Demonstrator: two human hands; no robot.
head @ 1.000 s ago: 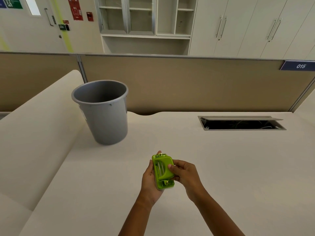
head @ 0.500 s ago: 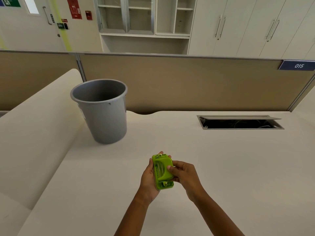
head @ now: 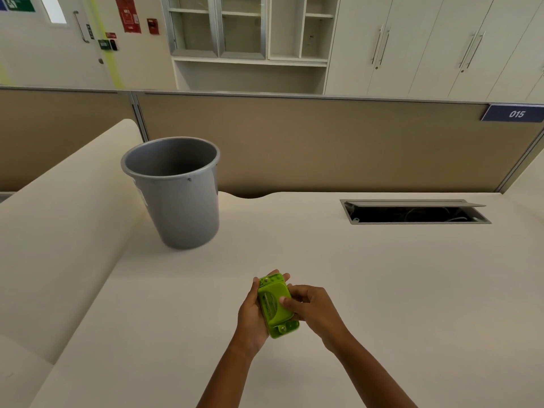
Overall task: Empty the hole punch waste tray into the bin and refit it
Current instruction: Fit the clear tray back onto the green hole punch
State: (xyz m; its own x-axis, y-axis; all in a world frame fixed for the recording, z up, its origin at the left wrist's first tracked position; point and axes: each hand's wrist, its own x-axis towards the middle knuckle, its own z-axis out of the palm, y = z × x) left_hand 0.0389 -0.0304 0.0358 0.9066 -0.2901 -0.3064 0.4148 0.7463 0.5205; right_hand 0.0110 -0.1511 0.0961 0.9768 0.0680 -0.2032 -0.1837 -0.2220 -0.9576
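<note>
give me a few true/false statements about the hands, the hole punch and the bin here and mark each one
1. Both hands hold the green hole punch. True: the left hand cradles it and the right hand presses fingers on it.
2. The grey bin stands on the floor. False: it stands on the desk.
3. The bin is to the left of the hands, farther from the person. True.
4. The hole punch is over the bin. False: it is held above the desk, well short of the bin.
5. The desk's cable hatch is shut. False: its flap is raised.

I see a cream desk (head: 382, 290) with an open cable hatch (head: 415, 212), backed by a tan partition (head: 323, 142). Beyond stand white cupboards (head: 426, 42), open shelves (head: 247, 33) and a door (head: 59, 39).
</note>
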